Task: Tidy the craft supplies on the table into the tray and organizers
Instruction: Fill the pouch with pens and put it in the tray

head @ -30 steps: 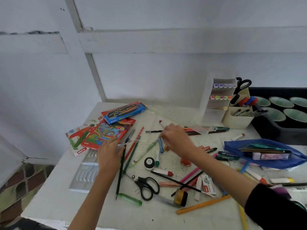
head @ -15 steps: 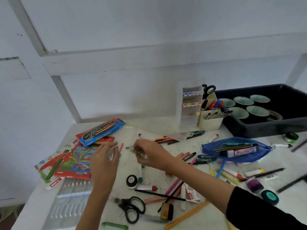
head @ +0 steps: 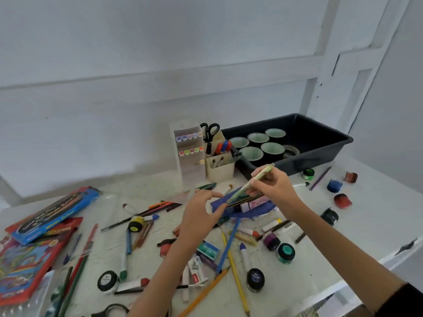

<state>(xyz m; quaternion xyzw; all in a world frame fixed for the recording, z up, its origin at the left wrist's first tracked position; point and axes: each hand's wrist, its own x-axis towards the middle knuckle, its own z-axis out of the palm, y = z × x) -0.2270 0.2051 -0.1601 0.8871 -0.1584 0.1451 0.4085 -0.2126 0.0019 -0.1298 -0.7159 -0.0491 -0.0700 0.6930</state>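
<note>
White tabletop (head: 357,229), littered edge to edge. At its far right, one black tray (head: 325,143) holding five pale green cups (head: 254,153) and what may be a roll of tape; too dim to be sure. Left of the tray, two organizers: a clear tiered marker rack (head: 191,152) with two rows of five coloured caps, and a cream pen cup (head: 220,170) with black-handled scissors (head: 210,131) upright at its back.

Near-left edge: three flat boxes stacked, the top one blue (head: 55,213) with "Water Colour" partly legible, red ones (head: 27,264) beneath.

Centre: one blue pencil pouch (head: 249,208), open, lying flat, with pencils and a pink eraser inside.

Small paint pots scattered singly: eight counted, among them green (head: 308,173), blue (head: 334,185), teal (head: 286,252), purple (head: 271,241). A small green box reads "10" (head: 208,250).

Loose pencils, markers and crayons lie crossed all over the middle; too many overlapping to count. A long blue pencil (head: 229,244) and an orange one (head: 206,291) stand out.

Right hand (head: 273,187) closed around a pale green marker (head: 254,181), held tilted above the pouch, its lower end at the pouch mouth. Left hand (head: 201,216) loosely curled, thumb and forefinger touching the pouch's near edge, gripping nothing firmly that I can see.
</note>
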